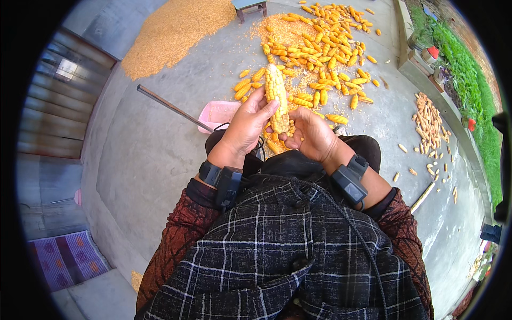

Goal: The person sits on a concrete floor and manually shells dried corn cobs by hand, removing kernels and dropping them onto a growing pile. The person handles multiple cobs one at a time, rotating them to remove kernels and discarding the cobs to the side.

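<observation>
My left hand (250, 120) grips a cob of pale yellow corn (276, 94), thumb across its kernels. The cob stands almost upright in the picture, its lower end towards me. At that end my right hand (310, 134) is cupped palm up with its fingers against the cob, and some loose kernels (292, 129) lie by the fingers. Beyond both hands spreads a heap of orange-yellow corn cobs (328, 48) on the concrete floor. Behind my left hand is a pink plastic basin (218, 112), partly hidden.
A large heap of loose kernels (176, 36) lies at the upper left, near a small stool (250, 6). A metal rod (172, 106) reaches to the basin. Stripped cobs (428, 122) are piled at the right beside a low concrete kerb (460, 106) with potted plants and grass.
</observation>
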A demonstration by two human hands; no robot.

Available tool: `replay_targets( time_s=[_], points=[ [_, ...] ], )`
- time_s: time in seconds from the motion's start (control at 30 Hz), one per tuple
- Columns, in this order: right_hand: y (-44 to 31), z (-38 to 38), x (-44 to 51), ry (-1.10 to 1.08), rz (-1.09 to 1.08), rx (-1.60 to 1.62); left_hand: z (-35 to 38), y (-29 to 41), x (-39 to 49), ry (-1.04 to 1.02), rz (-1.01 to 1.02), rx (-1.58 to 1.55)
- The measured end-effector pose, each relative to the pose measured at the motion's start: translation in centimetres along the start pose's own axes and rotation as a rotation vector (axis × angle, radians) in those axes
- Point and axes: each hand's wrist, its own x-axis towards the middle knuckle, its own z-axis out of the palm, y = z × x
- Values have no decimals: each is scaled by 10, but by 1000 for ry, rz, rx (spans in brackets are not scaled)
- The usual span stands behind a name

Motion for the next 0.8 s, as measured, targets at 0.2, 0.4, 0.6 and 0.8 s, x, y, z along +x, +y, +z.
replay_targets(
  time_s=[0.2,0.4,0.6,0.8],
  points=[
    [2,-3,5,-1,19,-65,1,-1,-1,-11,13,58],
    [8,-18,14,-72,32,-111,2,-1,-2,-25,9,49],
    [5,-10,5,-87,-14,-33,3,2,-3,3,-1,46],
    [5,-3,4,-3,-2,-92,6,3,-3,-17,20,111]
  ],
)
